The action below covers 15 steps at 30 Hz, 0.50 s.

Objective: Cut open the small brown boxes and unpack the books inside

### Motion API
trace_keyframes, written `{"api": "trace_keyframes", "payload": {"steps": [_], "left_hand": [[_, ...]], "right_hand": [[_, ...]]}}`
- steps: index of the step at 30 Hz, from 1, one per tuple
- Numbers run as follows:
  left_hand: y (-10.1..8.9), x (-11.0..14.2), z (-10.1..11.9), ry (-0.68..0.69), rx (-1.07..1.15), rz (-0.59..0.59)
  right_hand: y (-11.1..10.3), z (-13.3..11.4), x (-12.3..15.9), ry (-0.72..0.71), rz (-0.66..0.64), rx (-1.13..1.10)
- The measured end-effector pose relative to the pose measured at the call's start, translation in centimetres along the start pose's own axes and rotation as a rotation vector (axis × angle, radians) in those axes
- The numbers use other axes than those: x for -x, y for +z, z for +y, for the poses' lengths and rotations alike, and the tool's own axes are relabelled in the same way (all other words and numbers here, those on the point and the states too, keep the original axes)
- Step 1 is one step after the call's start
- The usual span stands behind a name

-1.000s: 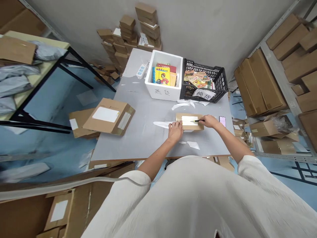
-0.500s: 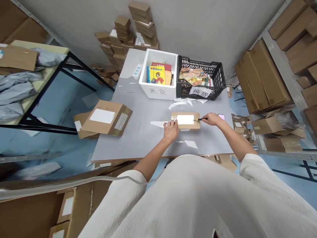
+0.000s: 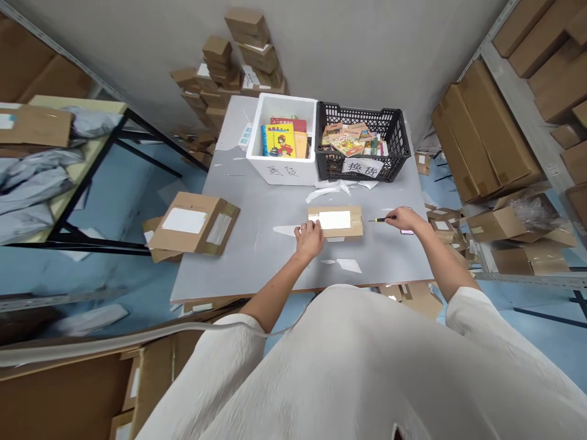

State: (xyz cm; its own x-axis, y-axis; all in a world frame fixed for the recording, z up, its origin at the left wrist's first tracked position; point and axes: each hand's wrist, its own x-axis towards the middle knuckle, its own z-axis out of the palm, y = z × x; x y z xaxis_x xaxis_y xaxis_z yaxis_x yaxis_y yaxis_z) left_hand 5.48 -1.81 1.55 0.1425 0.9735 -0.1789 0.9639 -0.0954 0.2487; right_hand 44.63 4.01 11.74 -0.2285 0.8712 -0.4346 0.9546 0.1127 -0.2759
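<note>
A small taped cardboard box [image 3: 356,227] with a white label lies flat on the grey table. My left hand [image 3: 310,238] is over its left end, fingers bent and pressed on it, a ring on one finger. My right hand [image 3: 403,219] grips a slim utility knife [image 3: 380,219] with a black and yellow handle. The thin blade points left at the box's right end, a small gap away from it. Beneath the right hand, a phone [image 3: 406,231] is partly covered.
A white foam bin [image 3: 280,170] and a black plastic crate [image 3: 362,166], both holding books, stand at the table's back. A larger cardboard box [image 3: 183,241] rests at the left edge. Paper scraps [image 3: 349,265] lie near the front. Stacked boxes [image 3: 259,58] and shelves surround the table.
My right hand has drawn the knife back to the right, away from the box's right end. My left hand stays on the box's left end. The camera view has shifted slightly.
</note>
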Motion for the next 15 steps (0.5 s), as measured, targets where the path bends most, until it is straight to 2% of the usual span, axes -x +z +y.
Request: {"api": "trace_keyframes", "payload": {"steps": [3,6,10,15], "left_hand": [[-0.3,-0.5,1.3,0.061,0.032,-0.011],[-0.4,-1.3,3.4,0.226,0.058,-0.054],[-0.3,-3.2,6.1,0.391,0.028,-0.120],[0.2,-5.4,7.3,0.354,-0.043,-0.175]], "right_hand": [[0.9,1.5,0.3,0.006,0.009,-0.223],[2.6,2.3,0.7,0.019,0.003,-0.434],[4.9,2.5,1.3,0.042,0.044,-0.573],[6.4,2.9,1.7,0.072,0.054,-0.736]]}}
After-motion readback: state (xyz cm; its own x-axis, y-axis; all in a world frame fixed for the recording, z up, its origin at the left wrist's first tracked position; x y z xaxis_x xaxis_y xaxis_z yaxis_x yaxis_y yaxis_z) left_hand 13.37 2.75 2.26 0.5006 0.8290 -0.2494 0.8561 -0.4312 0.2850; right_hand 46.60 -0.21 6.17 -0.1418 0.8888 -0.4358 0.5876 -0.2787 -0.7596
